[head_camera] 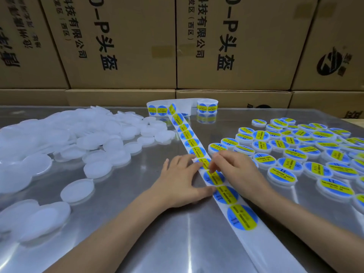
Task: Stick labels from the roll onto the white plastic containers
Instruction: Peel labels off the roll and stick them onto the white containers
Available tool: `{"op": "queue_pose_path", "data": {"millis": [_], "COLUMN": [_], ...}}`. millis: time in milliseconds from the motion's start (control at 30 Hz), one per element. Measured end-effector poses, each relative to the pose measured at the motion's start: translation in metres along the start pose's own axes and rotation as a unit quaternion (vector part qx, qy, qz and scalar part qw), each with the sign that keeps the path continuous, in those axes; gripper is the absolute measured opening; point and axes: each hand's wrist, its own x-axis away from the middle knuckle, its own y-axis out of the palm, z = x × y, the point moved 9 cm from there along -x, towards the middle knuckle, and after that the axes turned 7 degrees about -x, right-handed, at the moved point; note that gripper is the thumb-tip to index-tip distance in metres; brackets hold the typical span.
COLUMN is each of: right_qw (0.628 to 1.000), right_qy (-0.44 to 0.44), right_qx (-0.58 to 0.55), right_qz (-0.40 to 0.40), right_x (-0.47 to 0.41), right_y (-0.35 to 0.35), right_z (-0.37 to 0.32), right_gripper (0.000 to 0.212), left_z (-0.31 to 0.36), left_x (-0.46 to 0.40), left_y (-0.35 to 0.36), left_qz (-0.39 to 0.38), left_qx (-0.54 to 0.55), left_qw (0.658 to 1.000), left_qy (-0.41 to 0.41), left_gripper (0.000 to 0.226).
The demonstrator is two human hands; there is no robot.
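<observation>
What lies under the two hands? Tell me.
The left hand presses flat on the label strip and the metal table. The right hand picks at a label; its fingers hide the label's edge.

Bare table (137, 233) near; unlabelled containers (69, 138) crowd left, labelled containers (295, 154) right.

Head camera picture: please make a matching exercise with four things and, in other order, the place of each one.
Things:
1. plain white containers
2. labelled containers
3. label roll
4. cardboard boxes

Places:
A. at the far edge of the table, in the middle
B. on the left side of the table
C. behind the table, stacked
D. on the right side of the table

Pairs: 1-B, 2-D, 3-A, 4-C
</observation>
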Motion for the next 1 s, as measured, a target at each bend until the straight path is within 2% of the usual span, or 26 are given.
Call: {"op": "queue_pose_path", "data": {"millis": [100, 167, 300, 367, 500, 600, 667, 767, 833, 900, 1000], "right_qw": [0.993, 0.99, 0.973, 0.973, 0.984, 0.985, 0.987, 0.989, 0.993, 0.993, 0.987], "right_qy": [-0.026, -0.007, -0.031, -0.043, 0.015, 0.007, 0.002, 0.011, -0.002, -0.016, -0.017], "right_qx": [0.101, 0.09, 0.125, 0.109, -0.07, -0.046, -0.054, -0.088, -0.047, 0.033, 0.103], "right_qz": [-0.052, -0.11, -0.194, -0.199, -0.166, -0.167, -0.15, -0.114, -0.11, -0.116, -0.123], "right_x": [0.002, 0.005, 0.012, 0.01, 0.002, 0.0, -0.003, -0.005, -0.005, -0.004, -0.005], "right_y": [0.009, 0.023, 0.048, 0.05, 0.044, 0.046, 0.045, 0.038, 0.036, 0.037, 0.039], "right_z": [-0.002, 0.006, 0.013, 0.016, 0.022, 0.025, 0.026, 0.027, 0.027, 0.027, 0.028], "right_gripper": [0.029, 0.019, 0.034, 0.035, 0.035, 0.03, 0.025, 0.023, 0.023, 0.029, 0.044], "left_z": [-0.022, -0.03, -0.012, -0.003, -0.007, -0.007, -0.012, -0.038, -0.072, -0.104, -0.132], "left_x": [-0.003, -0.003, 0.0, 0.002, -0.001, 0.0, 0.0, 0.002, 0.009, 0.022, 0.035], "left_y": [-0.012, -0.022, -0.036, -0.037, -0.017, -0.009, -0.014, -0.03, -0.031, -0.026, -0.022], "left_qz": [0.062, 0.102, 0.143, 0.154, 0.069, 0.02, 0.032, 0.075, 0.03, -0.034, -0.067], "left_qx": [-0.013, -0.015, 0.043, 0.04, -0.011, 0.0, 0.009, -0.084, -0.158, -0.162, -0.116], "left_qw": [0.997, 0.994, 0.989, 0.987, 0.998, 1.0, 0.999, 0.989, 0.965, 0.938, 0.918], "left_qy": [-0.035, -0.045, 0.018, 0.037, 0.007, 0.018, 0.001, -0.094, -0.208, -0.305, -0.373], "left_gripper": [0.061, 0.049, 0.025, 0.028, 0.07, 0.071, 0.064, 0.056, 0.067, 0.08, 0.087]}}
